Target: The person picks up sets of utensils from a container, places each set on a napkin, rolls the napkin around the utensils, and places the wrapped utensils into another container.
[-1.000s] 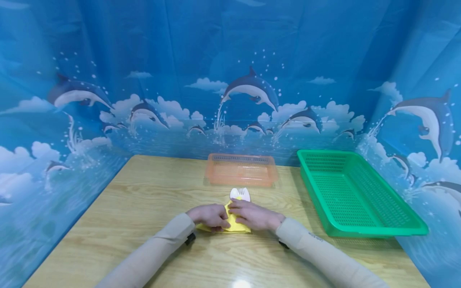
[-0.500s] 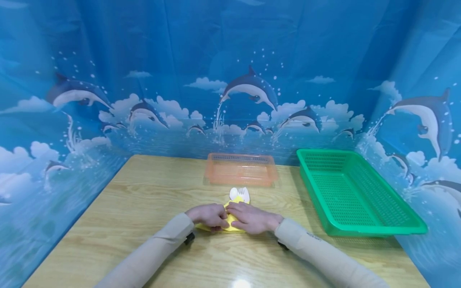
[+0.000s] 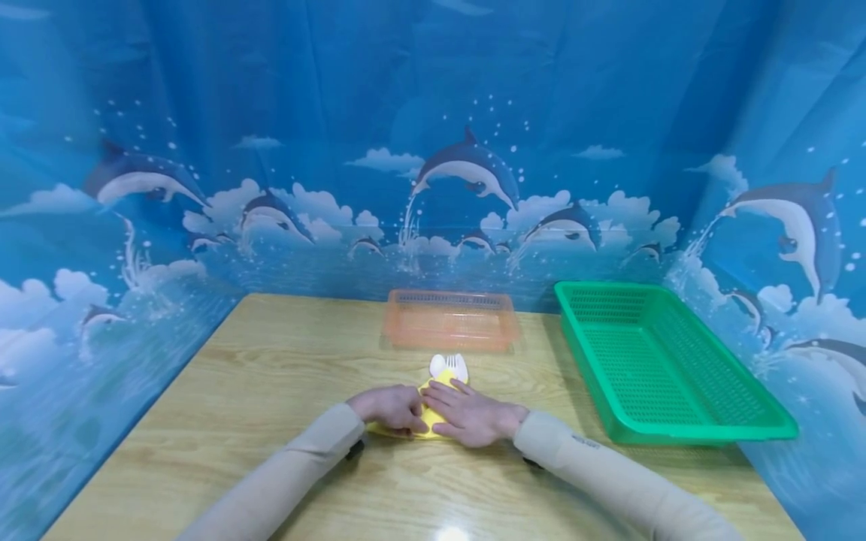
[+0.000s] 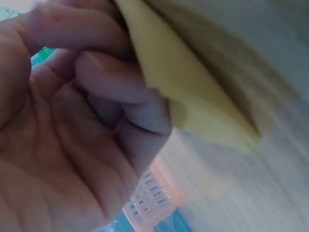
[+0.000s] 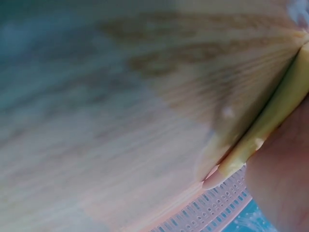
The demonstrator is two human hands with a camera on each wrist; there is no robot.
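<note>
A yellow napkin lies folded on the table over white cutlery. Past its far edge show the ends of a spoon, a fork and a knife; their handles are hidden. With curled fingers, my left hand holds the napkin's left part. The left wrist view shows the napkin against those bent fingers. My right hand rests flat on the right part, fingers stretched out towards the left hand. In the right wrist view, a white tip pokes out beyond the napkin.
A translucent orange basket stands at the table's back, beyond the cutlery. To the right, a large green basket stands at the table's edge. A blue dolphin-print curtain surrounds the table.
My right hand has slid slightly nearer me and flattened, its fingers more spread over the napkin. The left hand stays nearly in place.
</note>
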